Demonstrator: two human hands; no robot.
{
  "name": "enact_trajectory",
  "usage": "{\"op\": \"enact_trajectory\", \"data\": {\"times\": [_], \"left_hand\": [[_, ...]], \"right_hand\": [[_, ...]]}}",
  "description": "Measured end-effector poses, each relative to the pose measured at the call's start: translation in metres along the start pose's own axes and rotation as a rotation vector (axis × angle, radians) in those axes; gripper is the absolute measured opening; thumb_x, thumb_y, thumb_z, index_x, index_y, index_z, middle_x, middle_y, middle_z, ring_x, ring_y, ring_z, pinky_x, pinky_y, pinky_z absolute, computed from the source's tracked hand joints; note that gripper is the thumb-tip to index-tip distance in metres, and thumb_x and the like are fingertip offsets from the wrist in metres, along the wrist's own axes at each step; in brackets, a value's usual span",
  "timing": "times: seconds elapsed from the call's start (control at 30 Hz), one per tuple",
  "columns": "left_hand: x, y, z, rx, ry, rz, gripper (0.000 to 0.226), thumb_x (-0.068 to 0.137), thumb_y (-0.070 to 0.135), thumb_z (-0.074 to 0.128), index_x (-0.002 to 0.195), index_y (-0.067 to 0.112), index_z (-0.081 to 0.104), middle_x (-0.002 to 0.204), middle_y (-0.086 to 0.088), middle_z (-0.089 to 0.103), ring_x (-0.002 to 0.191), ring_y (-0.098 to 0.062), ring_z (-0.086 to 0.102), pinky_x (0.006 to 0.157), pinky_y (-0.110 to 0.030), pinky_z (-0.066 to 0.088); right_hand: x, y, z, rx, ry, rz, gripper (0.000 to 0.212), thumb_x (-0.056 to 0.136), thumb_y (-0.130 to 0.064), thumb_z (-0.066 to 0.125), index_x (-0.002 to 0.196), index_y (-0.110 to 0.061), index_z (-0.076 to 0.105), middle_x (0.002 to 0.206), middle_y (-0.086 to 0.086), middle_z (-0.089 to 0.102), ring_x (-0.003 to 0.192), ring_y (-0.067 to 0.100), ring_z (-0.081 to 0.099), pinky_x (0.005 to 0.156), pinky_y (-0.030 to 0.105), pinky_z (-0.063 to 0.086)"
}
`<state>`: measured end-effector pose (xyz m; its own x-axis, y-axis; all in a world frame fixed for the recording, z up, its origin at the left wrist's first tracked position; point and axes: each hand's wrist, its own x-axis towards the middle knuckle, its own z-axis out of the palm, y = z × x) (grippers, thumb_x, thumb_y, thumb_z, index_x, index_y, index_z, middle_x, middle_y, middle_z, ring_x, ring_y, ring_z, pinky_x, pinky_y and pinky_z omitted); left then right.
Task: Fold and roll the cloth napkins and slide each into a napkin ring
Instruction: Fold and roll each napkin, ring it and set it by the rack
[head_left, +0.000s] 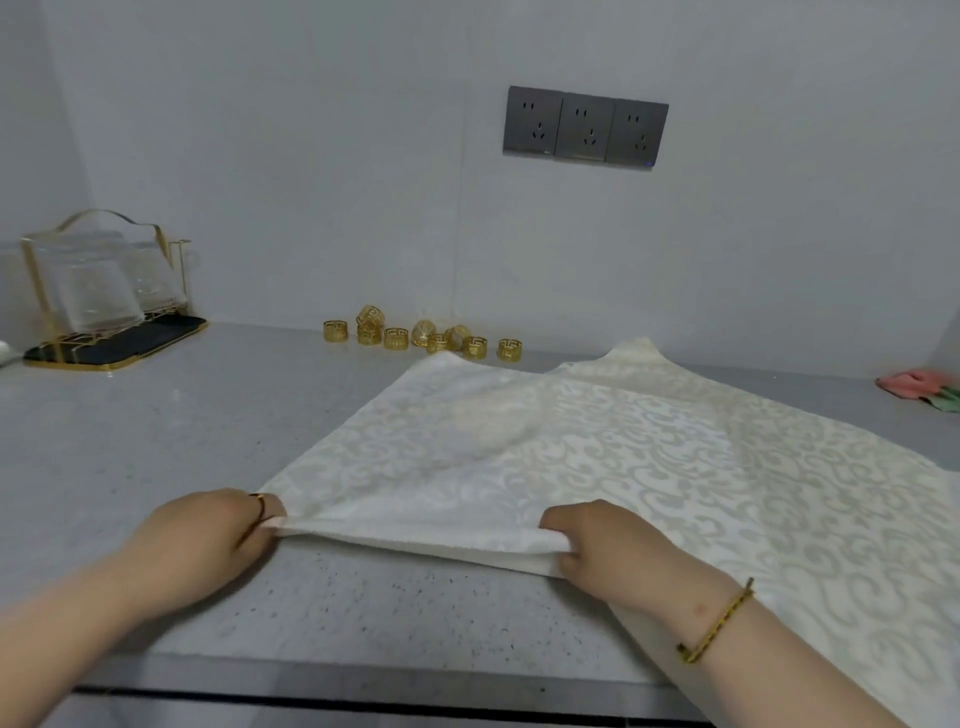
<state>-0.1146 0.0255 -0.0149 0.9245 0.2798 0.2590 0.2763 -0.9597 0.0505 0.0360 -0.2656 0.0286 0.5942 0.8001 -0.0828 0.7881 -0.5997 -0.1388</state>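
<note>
A large cream napkin (597, 447) with a pale swirl pattern lies spread on the grey counter (156, 457). Its near edge is turned over into a narrow fold. My left hand (208, 540) pinches the left end of that fold at the napkin's corner. My right hand (608, 556) grips the fold further right, fingers curled over the cloth. Several gold napkin rings (423, 338) stand in a loose cluster against the back wall, beyond the napkin's far edge.
A gold wire rack with clear glasses (104, 291) stands on a dark tray at the back left. Pink and green cloths (924, 389) lie at the far right. A triple socket panel (584, 127) is on the wall. The counter's front edge runs just below my forearms.
</note>
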Motion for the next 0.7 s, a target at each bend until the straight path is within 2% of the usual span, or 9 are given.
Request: {"op": "enact_trajectory", "data": {"times": [0.07, 0.13, 0.2, 0.27, 0.33, 0.4, 0.47, 0.53, 0.7], "left_hand": [[-0.017, -0.012, -0.007, -0.203, -0.077, 0.015, 0.024, 0.084, 0.026, 0.05, 0.066, 0.041, 0.055, 0.071, 0.015, 0.062, 0.073, -0.003, 0.056, 0.072, -0.019, 0.044], [-0.032, -0.022, -0.013, -0.337, -0.191, 0.052, 0.015, 0.068, 0.041, 0.046, 0.077, 0.044, 0.058, 0.075, 0.018, 0.063, 0.076, -0.002, 0.059, 0.072, -0.02, 0.046], [-0.039, -0.026, -0.021, -0.402, -0.323, 0.062, 0.036, 0.054, 0.055, 0.037, 0.087, 0.052, 0.052, 0.077, 0.024, 0.062, 0.075, 0.002, 0.06, 0.072, -0.019, 0.047], [-0.04, -0.027, -0.028, -0.442, -0.459, 0.066, 0.031, 0.051, 0.056, 0.04, 0.077, 0.061, 0.056, 0.067, 0.031, 0.06, 0.069, 0.007, 0.059, 0.069, -0.016, 0.046], [-0.035, -0.028, -0.037, -0.472, -0.514, 0.011, 0.021, 0.052, 0.054, 0.048, 0.067, 0.052, 0.064, 0.063, 0.032, 0.06, 0.065, 0.01, 0.058, 0.066, -0.013, 0.043], [-0.024, -0.029, -0.04, -0.51, -0.424, -0.081, 0.016, 0.057, 0.044, 0.058, 0.06, 0.032, 0.067, 0.06, 0.026, 0.063, 0.061, 0.009, 0.058, 0.063, -0.012, 0.042], [-0.01, -0.026, -0.04, -0.56, -0.282, -0.19, 0.008, 0.069, 0.032, 0.067, 0.064, 0.027, 0.065, 0.057, 0.015, 0.066, 0.062, 0.001, 0.06, 0.062, -0.016, 0.041], [0.004, -0.022, -0.037, -0.563, -0.154, -0.289, 0.015, 0.08, 0.016, 0.069, 0.068, 0.022, 0.064, 0.064, 0.011, 0.065, 0.068, -0.006, 0.058, 0.06, -0.018, 0.039], [0.041, -0.005, -0.021, -0.623, 0.105, -0.471, 0.005, 0.085, 0.014, 0.062, 0.082, 0.01, 0.062, 0.081, -0.007, 0.061, 0.07, -0.017, 0.052, 0.059, -0.026, 0.036]], "right_hand": [[-0.009, 0.004, -0.008, 0.071, -0.101, 0.015, 0.029, 0.084, -0.005, 0.044, 0.058, -0.018, 0.035, 0.064, -0.006, 0.038, 0.057, 0.004, 0.034, 0.051, 0.019, 0.025], [-0.017, 0.006, -0.015, 0.134, -0.172, 0.019, 0.035, 0.081, -0.004, 0.045, 0.054, -0.015, 0.027, 0.058, -0.005, 0.029, 0.048, 0.005, 0.029, 0.046, 0.02, 0.022], [-0.022, 0.008, -0.02, 0.151, -0.207, 0.024, 0.037, 0.08, -0.004, 0.046, 0.054, -0.016, 0.023, 0.055, -0.005, 0.025, 0.043, 0.007, 0.026, 0.044, 0.02, 0.02], [-0.024, 0.012, -0.024, 0.119, -0.216, 0.055, 0.037, 0.081, -0.007, 0.048, 0.054, -0.017, 0.024, 0.055, -0.006, 0.026, 0.045, 0.006, 0.025, 0.043, 0.019, 0.022], [-0.024, 0.021, -0.027, 0.107, -0.223, 0.107, 0.037, 0.081, -0.006, 0.049, 0.055, -0.018, 0.026, 0.056, -0.007, 0.029, 0.048, 0.005, 0.026, 0.044, 0.018, 0.022], [-0.025, 0.031, -0.031, 0.082, -0.226, 0.175, 0.035, 0.08, -0.004, 0.048, 0.056, -0.016, 0.026, 0.057, -0.006, 0.03, 0.049, 0.006, 0.027, 0.046, 0.019, 0.022], [-0.025, 0.044, -0.036, 0.021, -0.195, 0.252, 0.034, 0.083, -0.005, 0.047, 0.057, -0.017, 0.029, 0.059, -0.007, 0.033, 0.05, 0.004, 0.029, 0.046, 0.018, 0.026], [-0.025, 0.06, -0.04, -0.036, -0.142, 0.335, 0.033, 0.086, -0.006, 0.044, 0.059, -0.02, 0.034, 0.064, -0.008, 0.037, 0.053, 0.003, 0.033, 0.046, 0.017, 0.029], [-0.02, 0.103, -0.029, -0.033, 0.007, 0.576, 0.02, 0.086, -0.016, 0.048, 0.07, -0.025, 0.039, 0.077, -0.009, 0.047, 0.066, 0.006, 0.044, 0.056, 0.019, 0.035]]}}
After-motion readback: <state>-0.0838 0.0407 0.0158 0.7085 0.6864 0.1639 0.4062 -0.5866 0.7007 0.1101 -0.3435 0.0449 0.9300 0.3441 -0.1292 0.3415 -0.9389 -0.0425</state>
